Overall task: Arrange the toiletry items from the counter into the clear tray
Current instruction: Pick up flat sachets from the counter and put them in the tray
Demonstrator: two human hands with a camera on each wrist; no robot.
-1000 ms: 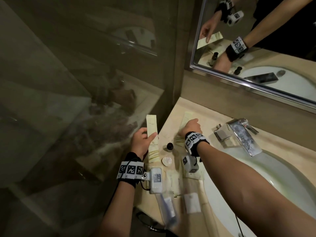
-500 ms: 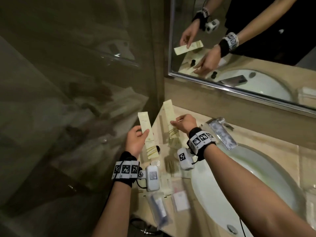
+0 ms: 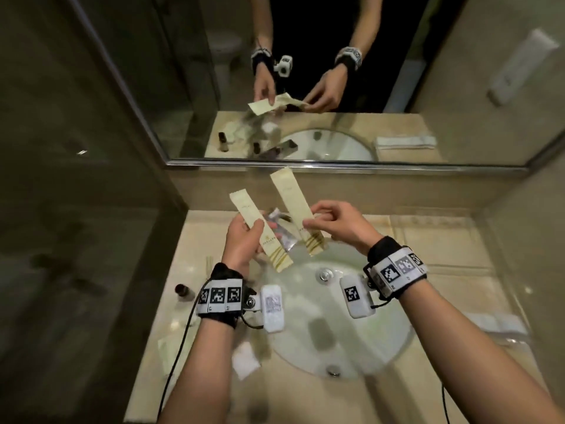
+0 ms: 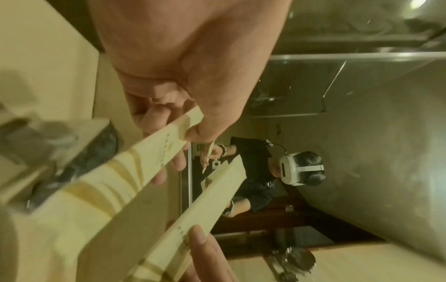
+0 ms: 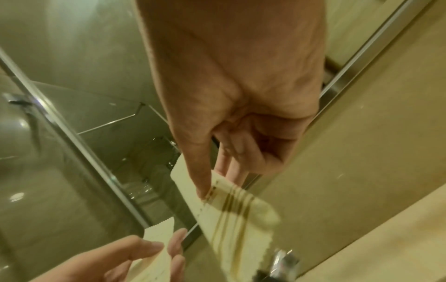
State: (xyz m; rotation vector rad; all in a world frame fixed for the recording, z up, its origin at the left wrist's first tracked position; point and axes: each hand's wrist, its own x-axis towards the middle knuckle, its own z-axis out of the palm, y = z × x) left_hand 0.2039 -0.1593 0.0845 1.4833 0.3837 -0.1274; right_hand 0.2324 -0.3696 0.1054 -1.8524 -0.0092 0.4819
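Left sachet (image 3: pixel 260 231): pinched mid-length by left hand (image 3: pixel 243 240), raised above the basin (image 3: pixel 330 316)
Right sachet (image 3: pixel 298 211): clamped between thumb and fingers (image 3: pixel 312 223) of right hand (image 3: pixel 336 223), just beside the first
Handling: judged light, thin, flexible; grip flat faces near the middle
Clear tray (image 3: pixel 458 270): on tabletop at right, faintly visible
Tabletop (image 3: pixel 195 240): dark bottle (image 3: pixel 183 291), packets remaining

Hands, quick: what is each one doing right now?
Left hand: grips the left cream sachet near its striped end.
Right hand: pinches the right cream sachet between thumb and fingers.
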